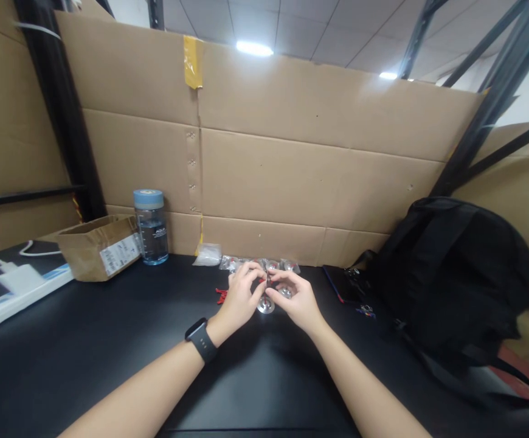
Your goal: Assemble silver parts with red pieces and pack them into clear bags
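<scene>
A bulky black fabric backpack sits right. An open brown cardboard box, contents hidden, neighbours a clear blue-lidded plastic bottle holding water. At centre, the left hand and right hand pinch a small clear round part just above the black table.

We have one view only, from the head, looking forward and down across the black matte tabletop; brown cardboard wall at twelve o'clock.
</scene>
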Tool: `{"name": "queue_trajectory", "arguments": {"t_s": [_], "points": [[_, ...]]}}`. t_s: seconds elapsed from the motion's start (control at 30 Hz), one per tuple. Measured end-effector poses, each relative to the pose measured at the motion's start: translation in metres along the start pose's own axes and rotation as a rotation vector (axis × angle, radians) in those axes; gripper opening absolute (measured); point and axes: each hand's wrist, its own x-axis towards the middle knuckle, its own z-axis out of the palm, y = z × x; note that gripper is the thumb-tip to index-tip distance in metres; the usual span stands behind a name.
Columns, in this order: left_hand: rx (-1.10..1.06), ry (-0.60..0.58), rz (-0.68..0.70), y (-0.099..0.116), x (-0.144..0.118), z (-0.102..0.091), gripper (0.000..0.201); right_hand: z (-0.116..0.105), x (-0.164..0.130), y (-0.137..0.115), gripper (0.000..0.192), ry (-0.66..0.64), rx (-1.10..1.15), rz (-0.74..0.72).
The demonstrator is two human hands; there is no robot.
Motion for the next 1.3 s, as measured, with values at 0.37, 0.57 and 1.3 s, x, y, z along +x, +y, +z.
{"name": "queue_trajectory", "arguments": {"t_s": [0.37,0.57,1.3], "points": [[0.045,-0.003,-0.033,0.006,0.000,-0.002,0.006,-0.010,0.005,0.018,0.023,-0.077,-0.031,0.039],[0.034,-0.024,-0.042,0.006,-0.002,0.001,0.012,-0.017,0.008,0.019,0.023,-0.146,-0.171,-0.005],[0.213,-0.085,-0.067,-0.030,0.009,-0.014,0.015,-0.017,0.000,0.034,0.036,-0.282,-0.451,-0.005]]}}
